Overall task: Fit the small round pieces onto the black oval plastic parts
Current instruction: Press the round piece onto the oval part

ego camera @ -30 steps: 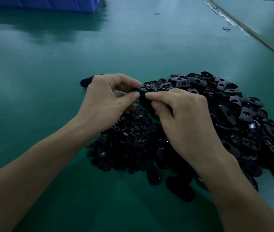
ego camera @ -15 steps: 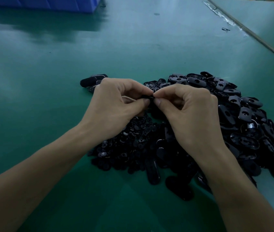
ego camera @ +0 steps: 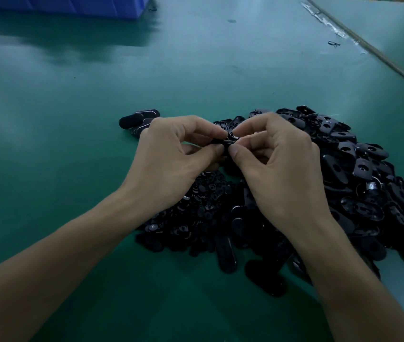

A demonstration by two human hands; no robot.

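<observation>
Both hands meet above the heap and pinch one black oval part (ego camera: 229, 140) between thumbs and forefingers. My left hand (ego camera: 171, 161) holds its left end, my right hand (ego camera: 277, 166) its right end. Whether a small round piece sits on it I cannot tell; fingers hide most of it. Under my left hand lies a pile of small round pieces (ego camera: 196, 213). A large heap of black oval parts (ego camera: 359, 174) spreads to the right.
A few oval parts (ego camera: 139, 119) lie apart just beyond my left hand. A blue bin (ego camera: 72, 6) stands at the far left on the green table (ego camera: 48, 144). A taped seam (ego camera: 369, 48) runs diagonally at the far right.
Both hands have drawn together and curled tighter around the oval part, shifting slightly right and nearer to me over the heap.
</observation>
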